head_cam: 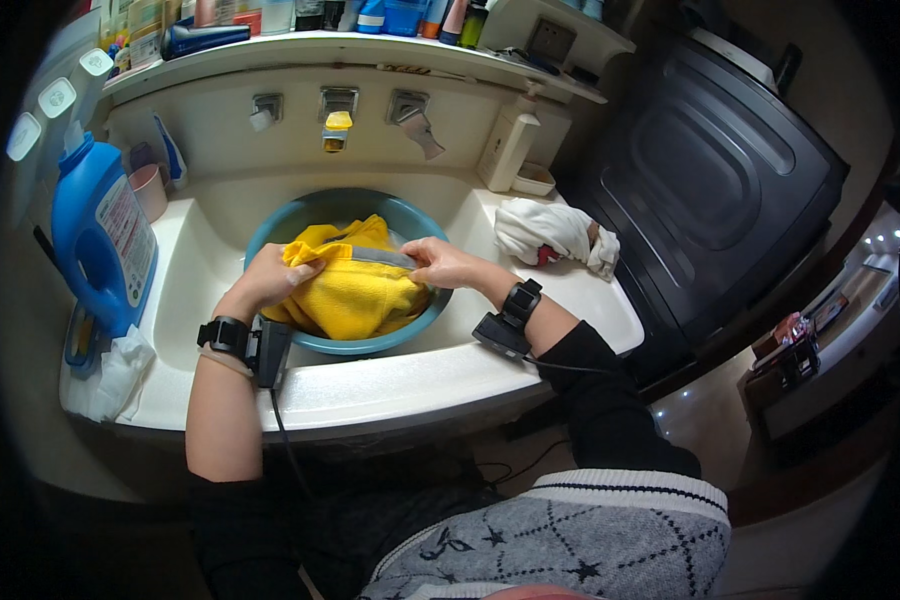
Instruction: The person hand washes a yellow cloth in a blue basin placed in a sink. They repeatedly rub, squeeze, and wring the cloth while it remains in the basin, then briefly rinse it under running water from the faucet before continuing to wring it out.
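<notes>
A yellow garment (360, 300) with a grey band lies bunched in a round blue-green plastic basin (270, 223), which stands in a white sink (390, 390). My left hand (274, 276) grips the garment's upper edge at its left, thumb on top. At the right end of the grey band, my right hand (441, 262) pinches the cloth between thumb and fingers. The edge is stretched between both hands, over the basin. Some of the garment hangs down inside, and what lies under it is hidden.
A blue detergent bottle (112, 232), a pink cup (148, 192) and crumpled white tissue (122, 373) stand or lie on the left ledge. On the right ledge are a bundled white cloth (547, 231) and a pump bottle (511, 142). A shelf (330, 46) with toiletries runs above.
</notes>
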A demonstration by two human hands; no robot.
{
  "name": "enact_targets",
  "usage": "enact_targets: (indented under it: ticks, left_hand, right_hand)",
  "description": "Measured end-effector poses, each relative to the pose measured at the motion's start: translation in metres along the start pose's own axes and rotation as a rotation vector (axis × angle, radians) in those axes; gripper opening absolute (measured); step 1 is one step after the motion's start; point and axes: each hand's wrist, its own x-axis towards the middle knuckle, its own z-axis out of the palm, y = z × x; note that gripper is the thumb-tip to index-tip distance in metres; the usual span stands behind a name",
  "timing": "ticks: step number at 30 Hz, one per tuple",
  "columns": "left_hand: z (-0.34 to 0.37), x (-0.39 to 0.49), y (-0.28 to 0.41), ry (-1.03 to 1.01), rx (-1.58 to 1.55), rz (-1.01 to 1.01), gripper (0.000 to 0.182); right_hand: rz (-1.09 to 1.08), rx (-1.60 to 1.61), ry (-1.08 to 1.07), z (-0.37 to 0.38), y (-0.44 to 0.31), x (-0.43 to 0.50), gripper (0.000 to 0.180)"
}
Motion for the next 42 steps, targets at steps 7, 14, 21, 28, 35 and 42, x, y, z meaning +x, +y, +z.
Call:
enact_targets:
  ticks: [7,14,21,28,35,42]
  left_hand:
    - [0.000,0.001,-0.001,0.004,0.029,0.021,0.031]
    - [0.001,0.001,-0.001,0.005,0.007,0.009,0.030]
    - [0.000,0.001,0.001,-0.018,-0.014,0.015,0.030]
    - [0.001,0.000,0.002,-0.002,0.020,0.003,0.032]
    - [0.001,0.001,-0.002,0.025,0.073,0.003,0.034]
    - [0.001,0.002,-0.002,0.014,0.018,-0.002,0.034]
  right_hand:
    - [-0.020,0.029,0.006,0.000,0.005,0.002,0.027]
    - [-0.013,0.087,-0.005,0.001,0.013,0.005,0.027]
    - [0.009,0.078,-0.009,0.000,0.010,0.003,0.027]
    - [0.008,0.054,0.000,0.001,0.009,0.004,0.028]
    - [0.040,0.049,-0.043,-0.001,0.006,0.003,0.028]
    - [0.002,0.066,-0.005,0.000,0.007,0.003,0.026]
